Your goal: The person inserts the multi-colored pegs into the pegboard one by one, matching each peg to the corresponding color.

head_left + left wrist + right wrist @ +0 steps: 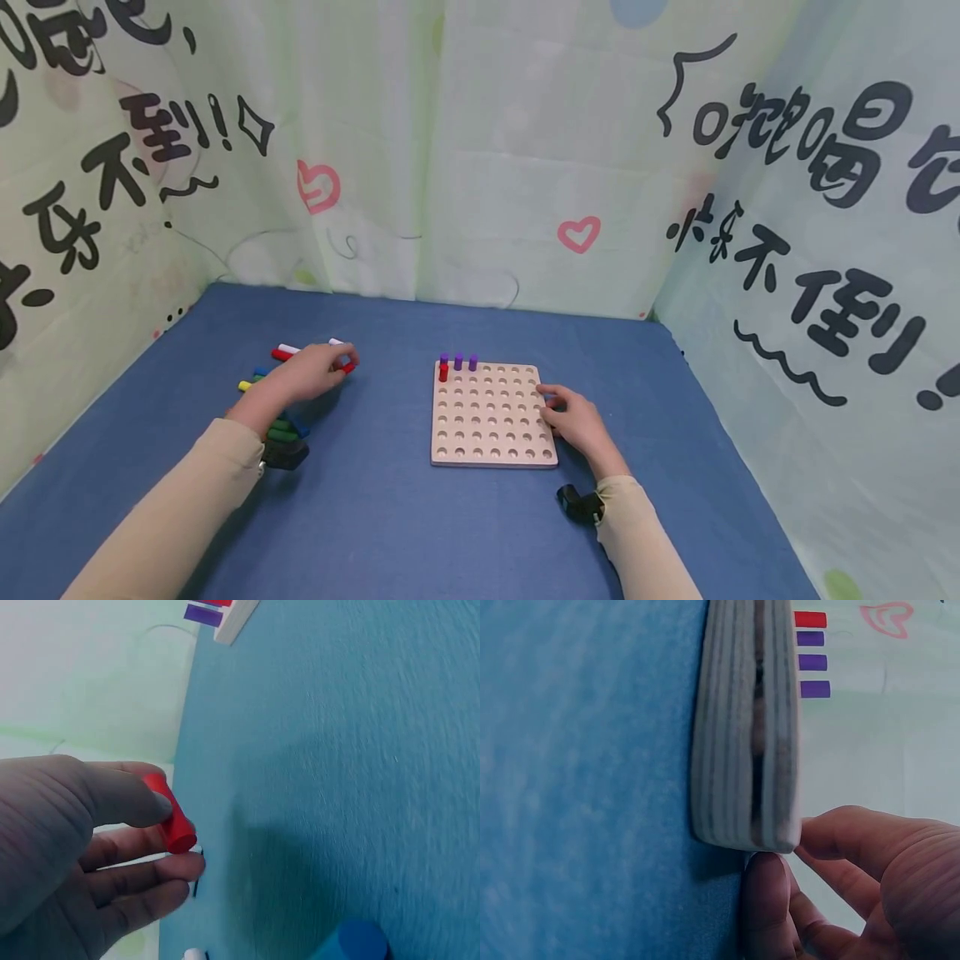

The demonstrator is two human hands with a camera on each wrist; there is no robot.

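Note:
My left hand (311,372) pinches a red peg (174,816) between thumb and fingers, raised over the cloth at the left. Near the middle lies a square wooden pegboard (493,463) with rows of round holes. Three purple pegs (458,362) stand along its far row, and one red peg (443,373) stands in front of the leftmost. My right hand (576,419) holds the board's right edge. In the right wrist view the thumb touches the top of the board (731,750), while a finger lies against its side.
Loose pegs lie around and under the left hand: red (281,355), white (288,348), yellow (244,386), green (282,435) and blue (360,941). The forearm partly covers them. A blue cloth (360,517) covers the table, with printed curtains (487,167) around it.

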